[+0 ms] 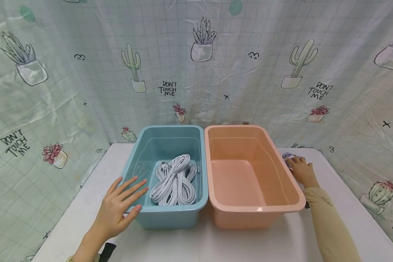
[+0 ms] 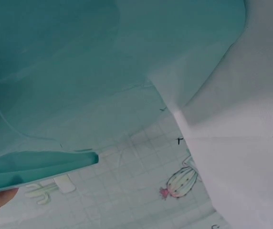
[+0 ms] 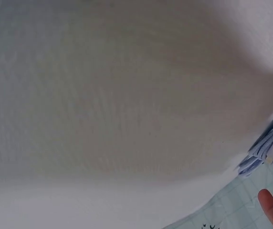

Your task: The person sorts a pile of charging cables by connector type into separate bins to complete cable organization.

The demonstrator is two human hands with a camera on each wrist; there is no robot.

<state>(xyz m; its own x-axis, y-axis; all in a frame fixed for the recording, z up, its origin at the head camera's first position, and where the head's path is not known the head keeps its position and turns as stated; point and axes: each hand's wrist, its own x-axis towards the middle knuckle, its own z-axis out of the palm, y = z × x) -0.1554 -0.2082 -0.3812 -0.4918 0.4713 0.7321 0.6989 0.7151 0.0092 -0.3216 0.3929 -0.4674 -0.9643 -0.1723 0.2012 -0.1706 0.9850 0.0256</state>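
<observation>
My left hand (image 1: 118, 205) lies with straight, spread fingers over the left rim of a blue plastic bin (image 1: 163, 209). Inside that bin are bundled white cables (image 1: 175, 182). Past the far right side of an orange plastic bin (image 1: 258, 209), my right hand (image 1: 302, 173) reaches to a coiled bluish-purple cable (image 1: 286, 155) on the table. The right wrist view shows the coiled cable (image 3: 270, 143) with a white connector, and loosely extended fingertips (image 3: 268, 202) beside it. Part of the coil is hidden by the hand and the frame edge.
The two bins stand side by side on a white table (image 1: 203, 243). The orange bin's inner floor (image 1: 237, 178) shows bare. A curtain (image 1: 196, 80) printed with cacti hangs behind and along both sides.
</observation>
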